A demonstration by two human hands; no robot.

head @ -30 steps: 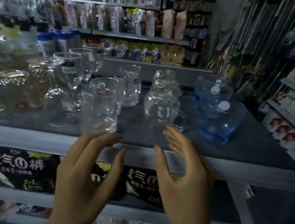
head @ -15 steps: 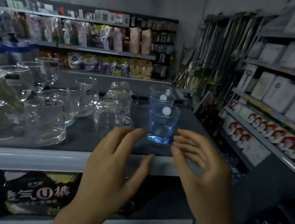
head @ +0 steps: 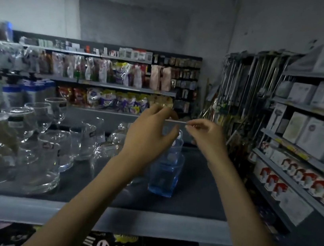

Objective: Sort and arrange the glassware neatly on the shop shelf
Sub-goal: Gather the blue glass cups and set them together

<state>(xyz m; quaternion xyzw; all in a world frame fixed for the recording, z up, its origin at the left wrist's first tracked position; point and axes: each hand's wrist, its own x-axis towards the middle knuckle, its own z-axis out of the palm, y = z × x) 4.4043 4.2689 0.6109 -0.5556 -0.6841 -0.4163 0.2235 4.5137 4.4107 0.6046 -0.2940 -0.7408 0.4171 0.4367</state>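
Both hands are up at centre frame, left hand (head: 151,136) and right hand (head: 206,138) just above the stacked blue glasses (head: 165,175). The stack sits mid-shelf (head: 143,222), right of the clear glassware (head: 47,161) at lower left. Fingers (head: 193,125) curled, pinch-like; can't tell if they grip anything, too dim and blurred. My call: take the top glass by its wall, lift straight, stay clear of neighbours. Left hand hides the stack's rim.

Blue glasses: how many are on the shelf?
2: front blue glass near the shelf edge; rear blue glass directly behind it, partly behind the left hand. Others may be hidden.
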